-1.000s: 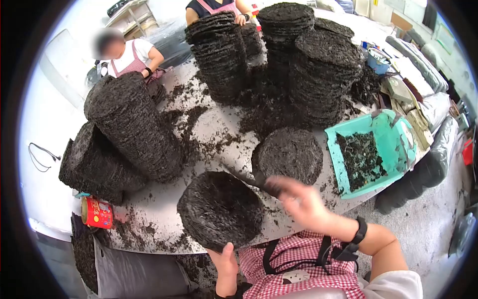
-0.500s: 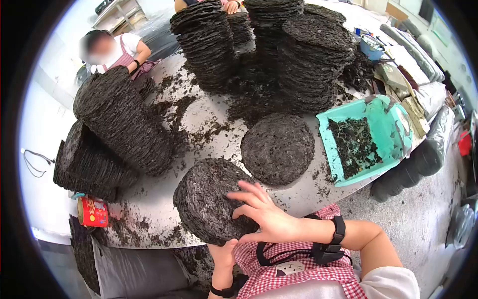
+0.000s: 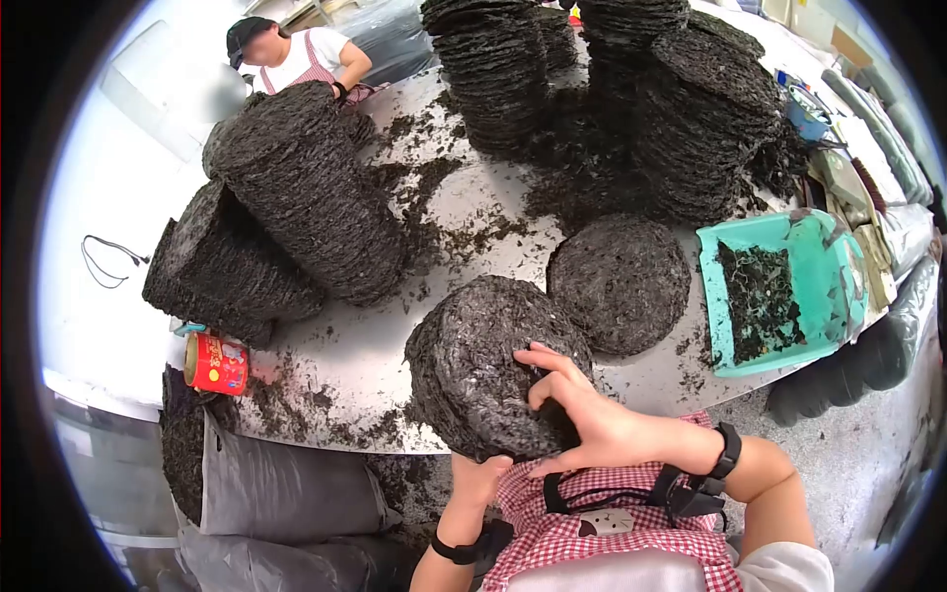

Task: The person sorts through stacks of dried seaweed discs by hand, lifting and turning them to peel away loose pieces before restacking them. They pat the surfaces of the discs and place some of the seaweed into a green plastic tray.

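A thick stack of round, dark dried seaweed sheets [image 3: 483,345] is tilted at the table's near edge. My left hand [image 3: 480,481] grips its near lower edge, with the thumb showing and the other fingers hidden beneath. Across the top sheet lies my right hand [image 3: 592,419], its fingers bent against the surface and its thumb at the near rim. Whether it has one sheet or several cannot be made out. Just beyond, to the right, a lower round pile of seaweed [image 3: 619,284] lies flat on the table.
Tall seaweed stacks stand at the left [image 3: 306,187] and back [image 3: 705,118]. A turquoise bin [image 3: 829,286] with dark scraps is at the right, a red can [image 3: 217,363] at the left edge. Scraps litter the white table [image 3: 326,345]. Another person [image 3: 311,59] works across.
The view has shifted, so the table's contents appear farther right. My right fingers are more bent on the top sheet. My left hand still holds the stack's near edge.
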Tool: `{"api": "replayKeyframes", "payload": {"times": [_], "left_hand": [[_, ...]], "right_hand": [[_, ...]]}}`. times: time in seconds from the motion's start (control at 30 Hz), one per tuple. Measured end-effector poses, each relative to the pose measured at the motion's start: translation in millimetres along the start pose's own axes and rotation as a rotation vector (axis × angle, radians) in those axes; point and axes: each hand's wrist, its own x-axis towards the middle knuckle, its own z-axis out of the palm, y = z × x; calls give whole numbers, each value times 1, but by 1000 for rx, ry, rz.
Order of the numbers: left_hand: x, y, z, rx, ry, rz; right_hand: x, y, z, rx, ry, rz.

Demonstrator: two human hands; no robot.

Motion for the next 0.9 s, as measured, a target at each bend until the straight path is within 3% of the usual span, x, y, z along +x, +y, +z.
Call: {"api": "replayKeyframes", "payload": {"times": [0.07, 0.13, 0.2, 0.27, 0.33, 0.4, 0.43, 0.5, 0.53, 0.63, 0.9], "left_hand": [[3, 5, -4, 31, 22, 11], [2, 1, -15, 57, 75, 32], [-1, 2, -28, 97, 114, 23], [-2, 4, -28, 64, 111, 47], [-1, 3, -25, 129, 91, 61], [0, 4, -13, 107, 108, 53], [-1, 0, -11, 119, 117, 49], [-2, -6, -2, 190, 113, 44], [-2, -9, 5, 227, 111, 44], [-2, -13, 7, 155, 57, 62], [-4, 3, 6, 58, 27, 9]], "right_hand": [[-2, -2, -15, 185, 5, 24], [-8, -4, -39, 336, 217, 204], [-20, 18, -59, 140, 632, 323], [-30, 68, -80, 230, 978, 301], [-39, 84, -83, -257, 1097, 321], [-38, 53, -64, -317, 869, 236], [-37, 44, -51, -317, 646, 177], [-25, 12, -22, -292, 362, -65], [-21, -1, -10, -376, 186, -18], [-12, 8, 16, -299, 76, -2], [-9, 8, -19, 166, -45, -8]]}}
